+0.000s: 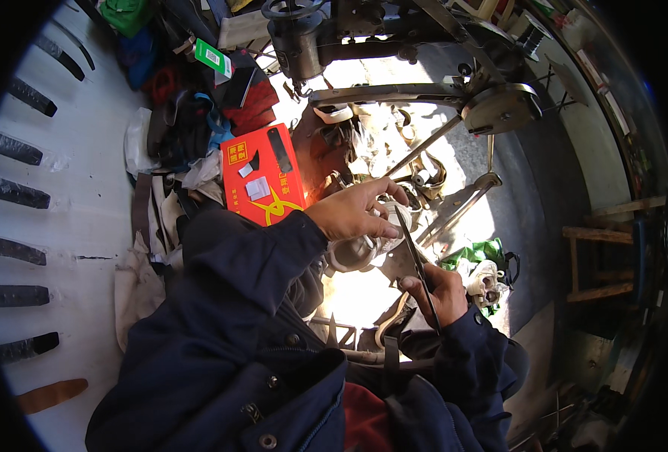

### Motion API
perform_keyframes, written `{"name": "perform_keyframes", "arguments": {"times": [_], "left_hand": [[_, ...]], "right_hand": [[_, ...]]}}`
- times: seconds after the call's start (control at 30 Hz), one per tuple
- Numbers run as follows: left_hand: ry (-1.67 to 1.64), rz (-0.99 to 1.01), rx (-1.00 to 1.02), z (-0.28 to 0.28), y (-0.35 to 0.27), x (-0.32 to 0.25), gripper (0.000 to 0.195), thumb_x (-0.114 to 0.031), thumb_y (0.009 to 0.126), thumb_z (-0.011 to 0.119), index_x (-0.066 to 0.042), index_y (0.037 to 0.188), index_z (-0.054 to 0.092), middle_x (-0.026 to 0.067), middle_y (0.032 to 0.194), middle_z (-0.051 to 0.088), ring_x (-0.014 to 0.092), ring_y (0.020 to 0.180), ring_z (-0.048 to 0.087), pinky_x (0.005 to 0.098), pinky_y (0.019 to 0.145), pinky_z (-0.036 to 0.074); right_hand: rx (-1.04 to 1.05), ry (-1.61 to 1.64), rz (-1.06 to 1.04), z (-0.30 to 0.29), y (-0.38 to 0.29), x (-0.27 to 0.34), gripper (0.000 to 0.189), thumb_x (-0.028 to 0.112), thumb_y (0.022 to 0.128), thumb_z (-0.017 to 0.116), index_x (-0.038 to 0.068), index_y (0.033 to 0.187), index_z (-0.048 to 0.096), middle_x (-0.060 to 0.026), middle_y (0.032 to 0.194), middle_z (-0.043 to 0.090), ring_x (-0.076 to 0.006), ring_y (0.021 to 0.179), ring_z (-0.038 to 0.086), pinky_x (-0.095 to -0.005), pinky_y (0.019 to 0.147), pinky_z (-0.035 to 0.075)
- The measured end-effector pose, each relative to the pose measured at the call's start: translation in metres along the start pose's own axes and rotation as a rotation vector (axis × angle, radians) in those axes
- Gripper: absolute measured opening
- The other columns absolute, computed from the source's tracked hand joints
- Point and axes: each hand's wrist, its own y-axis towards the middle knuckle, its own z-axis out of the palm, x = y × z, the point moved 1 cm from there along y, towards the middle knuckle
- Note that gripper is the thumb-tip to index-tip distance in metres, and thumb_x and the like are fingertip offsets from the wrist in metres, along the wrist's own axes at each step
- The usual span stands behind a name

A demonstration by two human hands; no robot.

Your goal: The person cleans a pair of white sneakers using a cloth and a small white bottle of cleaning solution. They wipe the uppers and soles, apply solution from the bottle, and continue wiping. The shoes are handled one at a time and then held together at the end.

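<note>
My right hand grips a thin, dark, flat strip, seen nearly edge-on, so I cannot tell whether it is a blade or a sole piece. Its upper end rises close to the fingertips of my left hand. That hand is palm down with bent, spread fingers, and I see nothing held in it. Below it is a pale shoe, partly hidden by the hand and washed out by sunlight.
A cobbler's sewing machine stands ahead, with a handwheel at right. On the left lies a red box bearing writing and small scraps. Pale shoes rest on a green bag; a wooden stool stands far right.
</note>
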Motion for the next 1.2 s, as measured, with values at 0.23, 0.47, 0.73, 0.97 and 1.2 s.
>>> {"name": "perform_keyframes", "arguments": {"times": [0.23,0.47,0.73,0.97,1.2], "left_hand": [[-0.075,0.021,-0.021,0.009,-0.002,-0.008,0.053,-0.005,0.085,0.078,-0.006,0.131,0.051,0.0049,0.081,0.064,0.011,0.078,0.062,0.0283,0.075,0.049],[0.056,0.017,0.059,0.038,-0.001,-0.016,0.053,-0.015,0.089,0.079,-0.005,0.133,0.051,-0.004,0.075,0.059,0.003,0.079,0.055,0.0225,0.081,0.042],[0.156,0.035,-0.036,0.051,0.003,-0.005,0.038,-0.008,0.092,0.075,-0.005,0.125,0.057,0.001,0.089,0.067,0.007,0.086,0.061,0.0234,0.08,0.047],[0.142,0.084,-0.201,0.062,0.006,0.013,0.017,-0.017,0.101,0.067,-0.001,0.099,0.069,0.0044,0.079,0.071,0.011,0.071,0.07,0.0237,0.064,0.054],[-0.233,-0.486,0.029,0.07,0.001,0.036,0.068,-0.065,0.103,0.041,-0.002,0.108,0.066,0.0094,0.08,0.072,0.022,0.066,0.072,0.029,0.048,0.052]], "right_hand": [[-0.327,0.506,0.007,-0.004,0.005,0.003,0.035,0.031,0.094,0.077,0.002,0.087,0.058,-0.0031,0.067,0.059,-0.0118,0.061,0.056,-0.0281,0.056,0.044],[-0.163,0.767,0.032,-0.005,0.014,0.004,0.035,0.024,0.095,0.073,-0.005,0.109,0.06,-0.0141,0.09,0.071,-0.0207,0.077,0.069,-0.032,0.07,0.056],[-0.282,0.886,0.035,0.002,0.011,-0.004,0.023,0.013,0.089,0.075,-0.002,0.098,0.06,-0.0117,0.078,0.068,-0.0183,0.068,0.067,-0.0298,0.062,0.053],[-0.585,0.794,-0.016,0.007,0.019,-0.021,0.016,0.006,0.093,0.07,0.002,0.101,0.057,-0.007,0.083,0.067,-0.0161,0.073,0.069,-0.0292,0.066,0.056],[-0.567,0.643,-0.225,0.02,0.008,-0.008,0.018,0.001,0.095,0.068,0.002,0.105,0.053,-0.0058,0.092,0.064,-0.012,0.079,0.065,-0.0276,0.071,0.055]]}}
